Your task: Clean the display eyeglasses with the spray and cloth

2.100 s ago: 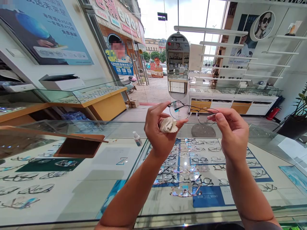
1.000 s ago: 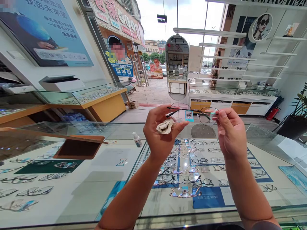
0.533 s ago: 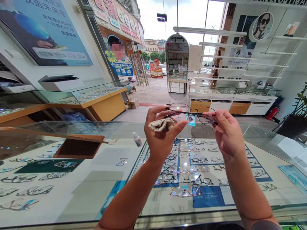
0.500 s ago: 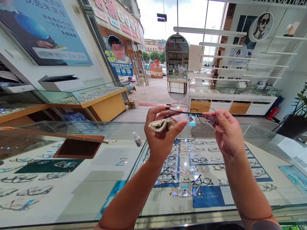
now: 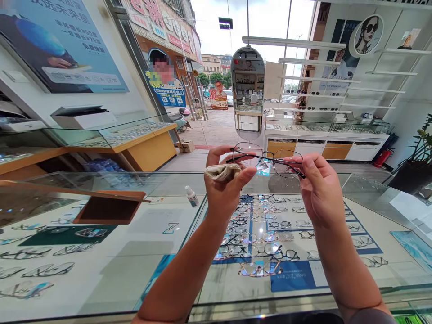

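Note:
Thin dark-framed eyeglasses (image 5: pixel 278 160) are held up above the glass counter, their round lenses facing the mirror side. My right hand (image 5: pixel 323 193) pinches them at their right end between thumb and fingers. A folded pale cleaning cloth (image 5: pixel 221 173) is tucked in my left hand (image 5: pixel 221 198), whose fingers are curled around it. The left end of the eyeglasses lies by my left fingers; whether they also grip it cannot be made out. A small light-blue tag (image 5: pixel 263 168) shows just behind the lenses.
Below my hands is a glass display counter (image 5: pixel 135 270) with rows of eyeglass frames inside. On it stand a small spray bottle (image 5: pixel 191 196) and a brown tray (image 5: pixel 110 208) to the left. An oval mirror (image 5: pixel 249 92) stands beyond.
The eyeglasses have shifted slightly left and tilted a little, with their right end lower. My left hand has moved slightly left too, still with the cloth.

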`<state>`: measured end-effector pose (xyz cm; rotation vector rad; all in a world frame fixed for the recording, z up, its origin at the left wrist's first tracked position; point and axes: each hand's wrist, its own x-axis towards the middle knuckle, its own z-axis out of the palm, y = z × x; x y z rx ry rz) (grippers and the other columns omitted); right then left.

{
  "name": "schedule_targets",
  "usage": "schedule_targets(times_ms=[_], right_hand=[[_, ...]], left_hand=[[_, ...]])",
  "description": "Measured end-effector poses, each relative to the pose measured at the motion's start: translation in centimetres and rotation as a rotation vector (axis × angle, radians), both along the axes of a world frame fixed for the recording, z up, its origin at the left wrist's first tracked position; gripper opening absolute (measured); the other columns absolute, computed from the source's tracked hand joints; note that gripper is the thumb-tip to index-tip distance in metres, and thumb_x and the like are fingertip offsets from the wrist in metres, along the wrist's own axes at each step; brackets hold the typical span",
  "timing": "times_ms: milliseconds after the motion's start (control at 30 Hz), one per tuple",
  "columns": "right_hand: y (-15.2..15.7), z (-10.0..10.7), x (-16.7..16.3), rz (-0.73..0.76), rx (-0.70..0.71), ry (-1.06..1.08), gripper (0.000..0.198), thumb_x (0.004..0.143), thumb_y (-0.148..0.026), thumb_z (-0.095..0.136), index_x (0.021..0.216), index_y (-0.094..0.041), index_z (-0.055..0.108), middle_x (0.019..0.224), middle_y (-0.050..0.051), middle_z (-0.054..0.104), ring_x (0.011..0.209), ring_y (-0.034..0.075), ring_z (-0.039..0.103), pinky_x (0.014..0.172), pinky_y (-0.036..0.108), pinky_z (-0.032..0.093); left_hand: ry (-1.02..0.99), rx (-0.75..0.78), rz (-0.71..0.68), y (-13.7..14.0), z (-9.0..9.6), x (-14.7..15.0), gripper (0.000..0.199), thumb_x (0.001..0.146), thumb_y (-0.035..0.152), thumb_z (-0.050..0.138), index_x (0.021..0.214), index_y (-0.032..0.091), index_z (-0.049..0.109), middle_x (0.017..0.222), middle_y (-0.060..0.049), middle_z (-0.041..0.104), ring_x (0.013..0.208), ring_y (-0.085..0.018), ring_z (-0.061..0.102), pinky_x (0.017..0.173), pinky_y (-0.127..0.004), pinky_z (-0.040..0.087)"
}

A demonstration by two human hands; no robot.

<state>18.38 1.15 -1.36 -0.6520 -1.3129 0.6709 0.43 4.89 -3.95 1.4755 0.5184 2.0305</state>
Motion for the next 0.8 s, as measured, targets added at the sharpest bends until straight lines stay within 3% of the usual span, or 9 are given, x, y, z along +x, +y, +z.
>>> schedule_targets(times_ms=[100, 167, 267, 333, 400, 567, 667, 800], right_hand=[[0.2, 0.0, 0.3, -0.01, -0.013, 0.014, 0.033, 0.102, -0.056, 0.057, 0.096, -0.027, 0.071, 0.108, 0.005, 0.081, 0.103, 0.022, 0.076, 0.095, 0.042, 0.06], [0.2, 0.0, 0.6, 0.004, 0.015, -0.023, 0.029, 0.101, -0.049, 0.055, 0.101, -0.027, 0.074, 0.113, 0.006, 0.081, 0.106, 0.023, 0.075, 0.096, 0.044, 0.06], [-0.1, 0.2, 0.8, -0.011, 0.12, -0.246, 0.031, 0.092, -0.041, 0.069, 0.121, -0.032, 0.075, 0.128, 0.004, 0.078, 0.122, 0.027, 0.07, 0.107, 0.05, 0.055], [-0.5, 0.3, 0.7, -0.082, 0.211, -0.409, 0.045, 0.088, -0.039, 0.077, 0.132, -0.036, 0.073, 0.137, 0.003, 0.074, 0.131, 0.03, 0.065, 0.114, 0.054, 0.051], [-0.9, 0.4, 0.5, -0.164, 0.295, -0.504, 0.046, 0.088, -0.04, 0.08, 0.134, -0.038, 0.074, 0.141, 0.003, 0.072, 0.133, 0.032, 0.063, 0.116, 0.056, 0.048], [-1.3, 0.5, 0.3, -0.28, 0.367, -0.588, 0.032, 0.092, -0.043, 0.079, 0.124, -0.04, 0.08, 0.137, 0.003, 0.074, 0.13, 0.033, 0.063, 0.115, 0.057, 0.047], [-1.2, 0.6, 0.5, -0.279, 0.39, -0.618, 0.032, 0.092, -0.045, 0.08, 0.123, -0.041, 0.081, 0.136, 0.002, 0.074, 0.129, 0.033, 0.063, 0.115, 0.057, 0.046], [-0.9, 0.4, 0.7, -0.275, 0.44, -0.621, 0.026, 0.093, -0.045, 0.078, 0.119, -0.044, 0.082, 0.132, 0.0, 0.076, 0.126, 0.032, 0.064, 0.115, 0.058, 0.046]], left_hand=[[-0.01, -0.034, -0.073, 0.2, 0.1, -0.2, 0.054, 0.075, 0.055, 0.094, 0.111, 0.032, 0.061, 0.103, 0.0, 0.08, 0.062, -0.009, 0.061, 0.051, -0.024, 0.048], [-0.025, -0.125, -0.201, 0.4, 0.3, -0.5, 0.055, 0.075, 0.061, 0.093, 0.112, 0.031, 0.065, 0.093, 0.001, 0.077, 0.055, -0.007, 0.055, 0.047, -0.024, 0.043], [-0.008, -0.34, -0.461, 0.5, 0.8, -0.8, 0.059, 0.068, 0.071, 0.092, 0.099, 0.025, 0.072, 0.075, 0.0, 0.069, 0.049, -0.007, 0.048, 0.043, -0.023, 0.04], [0.023, -0.464, -0.598, 0.4, 1.1, -0.8, 0.059, 0.065, 0.073, 0.093, 0.089, 0.022, 0.073, 0.073, -0.002, 0.069, 0.05, -0.008, 0.049, 0.043, -0.022, 0.038], [0.043, -0.544, -0.684, 0.3, 1.2, -0.7, 0.058, 0.062, 0.071, 0.095, 0.084, 0.021, 0.073, 0.075, -0.003, 0.071, 0.051, -0.009, 0.051, 0.042, -0.022, 0.037], [0.077, -0.661, -0.834, 0.4, 0.7, -0.5, 0.055, 0.062, 0.065, 0.098, 0.081, 0.021, 0.072, 0.075, -0.004, 0.073, 0.046, -0.007, 0.048, 0.041, -0.022, 0.034], [0.089, -0.691, -0.862, 0.6, 0.3, -0.7, 0.05, 0.067, 0.062, 0.096, 0.08, 0.02, 0.071, 0.073, -0.003, 0.071, 0.047, -0.008, 0.051, 0.042, -0.022, 0.034], [0.045, -0.757, -0.911, 0.6, 0.1, -0.8, 0.05, 0.062, 0.057, 0.1, 0.081, 0.021, 0.072, 0.071, -0.001, 0.069, 0.049, -0.007, 0.051, 0.045, -0.021, 0.035]])
